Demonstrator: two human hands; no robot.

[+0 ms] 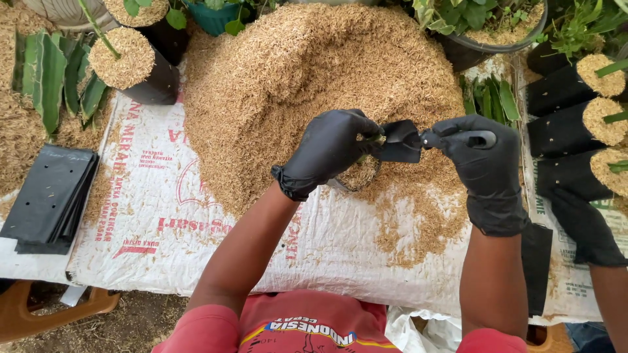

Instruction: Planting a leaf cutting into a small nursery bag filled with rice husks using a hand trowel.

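gripping bag rim w/ left hand (327,151), right hand (481,157) clasping scoop (409,140), husk pile (314,85) on white sack (157,222)

A small black planting bag (358,175), open-mouthed and partly filled with tan husk, sat upright in the left hand's (327,151) grasp; a black scoop (400,142) hovered just right of it, gripped by the right hand (481,167).

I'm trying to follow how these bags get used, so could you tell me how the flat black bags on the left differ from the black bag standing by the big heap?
The flat black bags lie stacked and empty on the left; the standing black bag is upright and round. The flat ones hold nothing; the standing one is filled to the brim with husks, a green stem rising from it. Both are black plastic.
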